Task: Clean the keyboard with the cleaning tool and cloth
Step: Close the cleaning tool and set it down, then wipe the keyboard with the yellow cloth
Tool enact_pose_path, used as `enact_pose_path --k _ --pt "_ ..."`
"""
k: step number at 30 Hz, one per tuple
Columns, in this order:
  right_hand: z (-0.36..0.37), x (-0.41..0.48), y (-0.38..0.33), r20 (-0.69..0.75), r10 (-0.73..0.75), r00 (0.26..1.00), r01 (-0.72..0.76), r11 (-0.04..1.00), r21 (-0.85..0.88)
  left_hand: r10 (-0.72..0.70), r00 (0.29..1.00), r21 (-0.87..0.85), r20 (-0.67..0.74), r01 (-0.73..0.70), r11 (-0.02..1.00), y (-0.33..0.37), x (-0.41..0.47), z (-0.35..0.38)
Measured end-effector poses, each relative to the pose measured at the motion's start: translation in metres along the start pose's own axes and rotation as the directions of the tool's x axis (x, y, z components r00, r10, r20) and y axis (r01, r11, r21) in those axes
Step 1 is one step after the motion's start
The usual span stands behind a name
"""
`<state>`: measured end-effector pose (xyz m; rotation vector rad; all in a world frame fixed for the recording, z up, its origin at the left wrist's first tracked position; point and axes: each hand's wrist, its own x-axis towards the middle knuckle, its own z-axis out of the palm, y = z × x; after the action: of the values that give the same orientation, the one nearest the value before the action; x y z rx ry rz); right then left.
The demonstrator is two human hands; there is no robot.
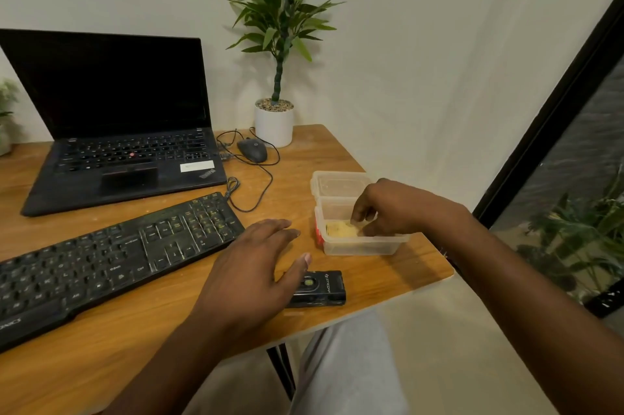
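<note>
Left hand (pixel 250 266) over wooden desk (pixel 101 364), white wall (pixel 422 43)

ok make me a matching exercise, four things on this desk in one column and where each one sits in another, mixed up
1 black wired keyboard
2 clear plastic tub
3 dark grey wired mouse
4 small black box-shaped tool

A beside the thumb of the left hand
B the right hand reaches into it
C beside the white plant pot
D in front of the open black laptop

Pairs: 1-D, 2-B, 3-C, 4-A
</note>
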<state>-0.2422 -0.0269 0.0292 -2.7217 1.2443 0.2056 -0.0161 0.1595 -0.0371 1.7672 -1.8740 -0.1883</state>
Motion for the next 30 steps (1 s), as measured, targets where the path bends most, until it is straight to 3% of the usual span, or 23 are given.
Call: enact_pose_path --k 8,15,23,26,30 --pt "0.0 0.012 -0.002 0.106 -0.057 0.993 0.06 0.998 -0.022 0.01 1.0 0.005 0.025 -0.01 1.0 0.008 0.009 0.006" --pt "0.005 0.013 0.002 0.041 -0.025 0.999 0.024 0.999 0.027 0.027 1.0 -0.011 0.001 -0.027 1.0 0.014 0.012 0.009" --pt "-0.029 0.003 0.014 -0.136 0.007 0.991 0.029 0.964 0.262 0.01 0.997 -0.072 -0.07 -0.015 0.997 0.008 0.008 0.002" --pt "-0.041 0.0 0.008 -0.148 0.07 0.987 0.028 0.819 0.573 -0.01 0.994 -0.072 -0.105 0.002 0.997 0.0 0.005 -0.006" --pt "-0.047 0.002 -0.019 -0.079 0.112 0.991 0.02 0.455 0.89 -0.049 0.99 -0.075 -0.13 0.039 0.996 -0.016 -0.005 -0.021"
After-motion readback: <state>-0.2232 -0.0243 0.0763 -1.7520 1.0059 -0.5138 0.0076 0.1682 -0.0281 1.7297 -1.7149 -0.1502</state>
